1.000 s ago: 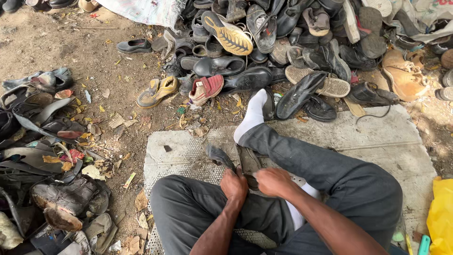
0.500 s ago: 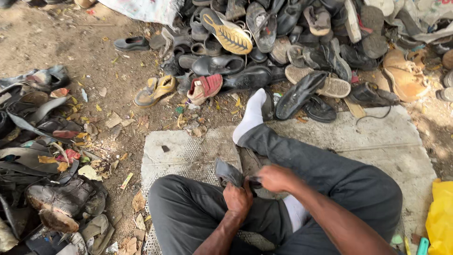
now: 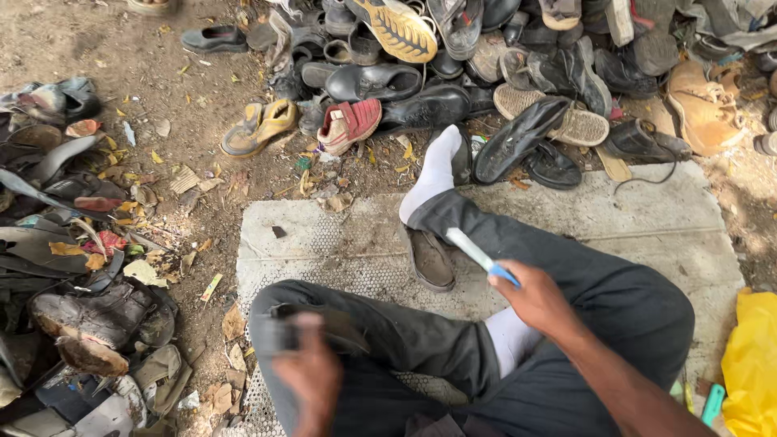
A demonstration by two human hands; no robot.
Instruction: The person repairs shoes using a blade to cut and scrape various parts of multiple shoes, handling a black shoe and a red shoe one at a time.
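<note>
The right hand [image 3: 538,301] is closed around a thin light-coloured tool with a blue handle [image 3: 481,256], whose pale end points toward ten o'clock over the grey trouser leg [image 3: 566,267]. The left hand [image 3: 312,374], at about seven o'clock from it and badly blurred, rests on a dark shoe [image 3: 312,328] lying on the left knee; whether the fingers are clamped on the shoe cannot be told. A second brownish shoe [image 3: 429,257] lies sole-side on the pale perforated mat [image 3: 324,243] between the legs, just beside the foot in a white sock [image 3: 435,171].

At the frame's four o'clock edge a yellow plastic bag [image 3: 753,360] is cut off, with a small teal object [image 3: 712,403] just beside it, too small to identify. At twelve o'clock a heap of worn shoes [image 3: 486,73] runs out of the top edge; a red-lined shoe [image 3: 350,123] and a yellow sandal [image 3: 259,125] lie at its near side. At nine o'clock a pile of torn soles and old boots [image 3: 73,267] overlaps itself, so single pieces are hard to separate.
</note>
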